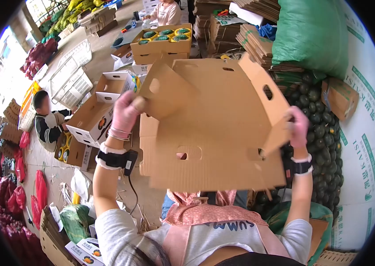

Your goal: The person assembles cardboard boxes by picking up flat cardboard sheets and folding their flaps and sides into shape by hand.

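In front of my chest I hold up a partly folded brown cardboard box (214, 115), with flaps raised at its sides and oval hand holes in them. My left hand (127, 111), in a pink glove, grips the raised flap at its left. At the opposite side my right hand (298, 126), also gloved in pink, closes on the right flap near its front corner. The fingers of both hands are partly hidden and somewhat blurred. Behind the left side of the box, another piece of cardboard (146, 153) shows.
Dark green round fruits (325, 146) are heaped at right, below a full green sack (309, 37). A box of fruits in yellow wrapping (165, 34) stands ahead. Open printed boxes (92, 117) are at left, near a seated person (48, 124). Another person (168, 13) is farther back.
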The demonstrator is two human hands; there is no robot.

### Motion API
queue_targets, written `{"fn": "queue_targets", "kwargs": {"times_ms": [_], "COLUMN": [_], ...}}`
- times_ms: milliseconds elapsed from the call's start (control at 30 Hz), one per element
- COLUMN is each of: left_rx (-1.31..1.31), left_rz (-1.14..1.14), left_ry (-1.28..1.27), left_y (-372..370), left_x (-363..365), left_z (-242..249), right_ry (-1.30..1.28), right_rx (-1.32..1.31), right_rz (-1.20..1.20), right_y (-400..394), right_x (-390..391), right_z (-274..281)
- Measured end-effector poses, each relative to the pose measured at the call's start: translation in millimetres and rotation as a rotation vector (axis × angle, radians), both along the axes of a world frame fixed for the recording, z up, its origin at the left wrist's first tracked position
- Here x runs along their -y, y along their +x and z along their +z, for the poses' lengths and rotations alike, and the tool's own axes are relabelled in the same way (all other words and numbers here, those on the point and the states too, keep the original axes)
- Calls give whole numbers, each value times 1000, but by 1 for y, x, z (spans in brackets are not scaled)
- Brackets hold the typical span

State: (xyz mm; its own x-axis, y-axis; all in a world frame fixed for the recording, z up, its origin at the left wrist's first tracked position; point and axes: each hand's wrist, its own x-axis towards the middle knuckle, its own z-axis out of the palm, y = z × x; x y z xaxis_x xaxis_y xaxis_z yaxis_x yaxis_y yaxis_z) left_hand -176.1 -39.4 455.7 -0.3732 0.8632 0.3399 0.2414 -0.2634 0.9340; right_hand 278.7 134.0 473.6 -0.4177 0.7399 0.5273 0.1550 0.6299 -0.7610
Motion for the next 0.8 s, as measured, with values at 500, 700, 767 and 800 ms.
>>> {"fn": "queue_targets", "kwargs": {"times_ms": [500,700,767,800], "left_rx": [-659,-357,-72,-35], "left_rz": [-430,-296,-128,-27], "left_ry": [-357,-407,-451,-445], "left_y": [107,104,126,130], "left_x": [157,139,124,119], "left_z": [-64,-67,-66,-73], "right_ry": [-606,-369,-233,-35], "right_rx": [348,141,268,272], "right_rz": [247,129,-222,-343], "right_y": [85,50,36,18], "right_x": [146,155,159,158], "right_z": [-96,-103,-126,-124]}}
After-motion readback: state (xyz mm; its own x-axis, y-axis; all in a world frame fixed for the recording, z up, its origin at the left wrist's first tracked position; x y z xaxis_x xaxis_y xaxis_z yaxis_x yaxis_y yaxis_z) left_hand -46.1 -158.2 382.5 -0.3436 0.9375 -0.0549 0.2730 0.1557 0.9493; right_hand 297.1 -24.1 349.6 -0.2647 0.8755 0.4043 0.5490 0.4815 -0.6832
